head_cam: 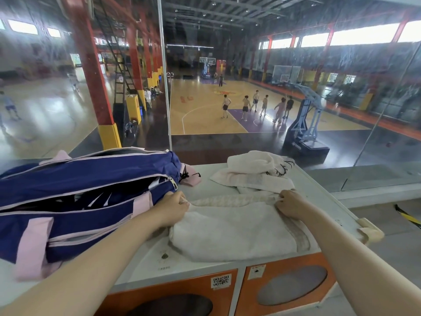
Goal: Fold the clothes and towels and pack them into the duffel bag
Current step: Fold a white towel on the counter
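Observation:
A white towel [230, 229] lies flat on the white cabinet top [145, 261] in front of me. My left hand [174, 207] pinches its far left corner and my right hand [290, 204] pinches its far right corner. On the left lies the navy and pink duffel bag [75, 195], its zip open, with dark clothing showing inside. Behind the towel lies a crumpled pale pink and white towel [255, 172] with black fringe.
The cabinet has orange doors [284, 290] with round windows below its front edge. A glass wall [250, 87] stands just behind the top, overlooking a basketball court with several players. A beige corner guard [370, 231] sits on the right edge.

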Demonstrator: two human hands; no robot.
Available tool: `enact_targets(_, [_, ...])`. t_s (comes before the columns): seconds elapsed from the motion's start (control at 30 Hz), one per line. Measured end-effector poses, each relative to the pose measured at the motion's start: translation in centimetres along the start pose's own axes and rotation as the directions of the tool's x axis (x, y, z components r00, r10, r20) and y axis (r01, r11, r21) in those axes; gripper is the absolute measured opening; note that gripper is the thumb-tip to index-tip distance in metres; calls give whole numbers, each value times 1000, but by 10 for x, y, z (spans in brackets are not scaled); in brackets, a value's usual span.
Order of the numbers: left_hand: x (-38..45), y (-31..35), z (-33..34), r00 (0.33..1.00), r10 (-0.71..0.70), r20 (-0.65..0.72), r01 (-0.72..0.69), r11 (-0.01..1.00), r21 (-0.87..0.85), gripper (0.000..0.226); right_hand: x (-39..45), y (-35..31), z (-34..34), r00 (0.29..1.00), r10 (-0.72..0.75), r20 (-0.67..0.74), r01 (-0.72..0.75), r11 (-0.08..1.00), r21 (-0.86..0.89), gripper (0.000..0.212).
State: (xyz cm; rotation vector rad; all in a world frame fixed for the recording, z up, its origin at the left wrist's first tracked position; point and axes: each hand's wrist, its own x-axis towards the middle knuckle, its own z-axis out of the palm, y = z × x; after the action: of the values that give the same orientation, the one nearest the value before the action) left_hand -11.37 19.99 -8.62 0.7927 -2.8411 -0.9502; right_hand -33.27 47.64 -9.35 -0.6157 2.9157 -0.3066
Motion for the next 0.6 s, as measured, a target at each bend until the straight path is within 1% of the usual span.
enact_targets(0.07, [3, 2, -3, 1000, 17, -1, -17, 1000, 9, 15, -3, 1, -2, 1000, 7, 20, -6, 999, -44, 24])
enact_targets(0.17, [4, 5, -6, 999, 13, 33, -14, 999, 30, 16, -3, 6, -3, 1000, 24, 15, -24, 1000, 8, 28])
enact_targets(0.23, [5, 5, -5, 998, -8, 54, 9, 1000, -16, 19, -6, 7, -5, 999, 26, 25, -27, 998, 53, 31])
enact_targets(0.3, [5, 5, -5, 998, -34, 56, 40, 993, -108, 18, -11, 7, -10, 997, 30, 70, -37, 994, 102, 32])
enact_targets(0.37, [4, 7, -6, 999, -40, 27, 44, 984, -172, 17, -15, 7, -13, 992, 7, 122, -18, 996, 87, 31])
enact_targets(0.47, [-1, 12, -10, 998, 12, -69, -27, 974, -224, 23, -22, 9, -17, 991, -14, 136, -1, 994, 112, 10])
enact_targets(0.53, [-5, 17, -16, 987, 69, -143, -98, 974, -206, 28, -29, 12, -20, 989, -2, 145, -19, 989, 146, 14])
enact_targets(0.6, [-7, 20, -23, 977, 108, -186, -141, 974, -176, 28, -35, 14, -24, 984, -23, 178, -11, 982, 187, 19])
